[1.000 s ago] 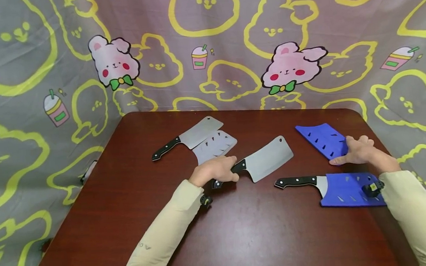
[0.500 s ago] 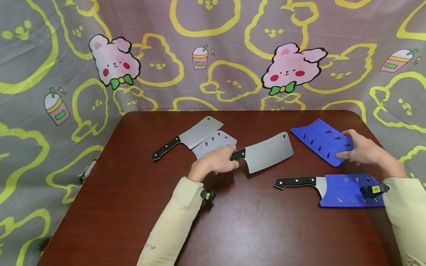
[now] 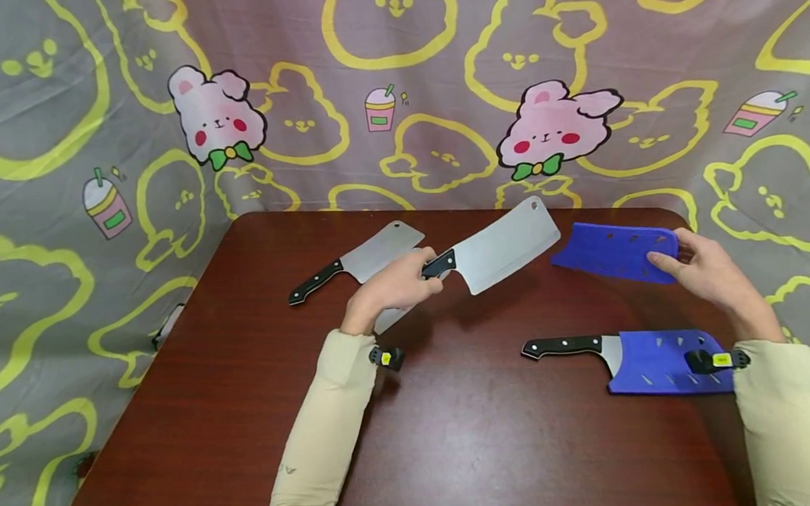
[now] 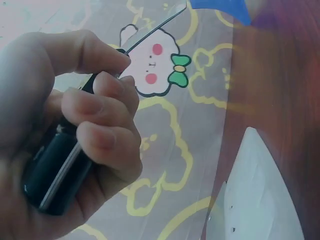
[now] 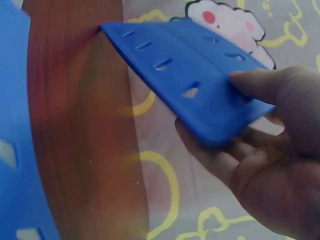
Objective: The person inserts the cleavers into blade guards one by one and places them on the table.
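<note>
Head view: my left hand [image 3: 395, 283] gripped a black-handled steel cleaver [image 3: 506, 246], pointing toward the blue plastic sheath [image 3: 616, 250] my right hand [image 3: 715, 278] pinched near the surface's [image 3: 475, 444] far-right corner.

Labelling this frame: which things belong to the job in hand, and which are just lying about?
Job in hand:
held cleaver, gripped by the left hand
blue cover, held by the right hand

Lying about, judging by the hands alone:
bare cleaver, back left
pale cover beside it, partly hidden
sheathed cleaver, front right
</note>
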`<action>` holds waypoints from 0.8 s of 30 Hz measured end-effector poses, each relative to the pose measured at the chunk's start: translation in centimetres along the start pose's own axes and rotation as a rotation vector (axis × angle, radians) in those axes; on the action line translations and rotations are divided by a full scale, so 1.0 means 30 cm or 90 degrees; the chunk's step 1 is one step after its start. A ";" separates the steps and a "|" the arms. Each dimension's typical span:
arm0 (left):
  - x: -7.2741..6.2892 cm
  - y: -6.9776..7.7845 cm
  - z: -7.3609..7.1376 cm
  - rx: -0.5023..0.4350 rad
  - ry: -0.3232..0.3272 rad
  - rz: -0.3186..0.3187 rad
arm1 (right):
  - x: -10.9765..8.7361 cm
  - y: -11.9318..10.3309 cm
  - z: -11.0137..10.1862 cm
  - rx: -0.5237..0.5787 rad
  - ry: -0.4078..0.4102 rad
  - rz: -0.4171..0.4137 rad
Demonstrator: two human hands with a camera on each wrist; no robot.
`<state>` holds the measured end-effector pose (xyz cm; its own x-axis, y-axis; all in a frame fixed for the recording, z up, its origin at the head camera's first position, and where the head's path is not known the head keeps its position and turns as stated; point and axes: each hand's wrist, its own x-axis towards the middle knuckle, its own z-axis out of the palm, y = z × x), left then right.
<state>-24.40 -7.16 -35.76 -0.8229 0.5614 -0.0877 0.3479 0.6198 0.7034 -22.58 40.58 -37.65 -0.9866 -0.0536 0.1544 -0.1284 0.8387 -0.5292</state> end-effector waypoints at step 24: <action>-0.123 -0.023 -0.097 -0.070 0.102 0.061 | -0.033 -0.204 -0.079 0.397 0.256 -0.071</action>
<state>-22.90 -11.24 -33.87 -0.8522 0.5154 0.0898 0.3837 0.4991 0.7770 -20.58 36.78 -32.57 -0.8667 0.1814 0.4647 -0.3772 0.3713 -0.8484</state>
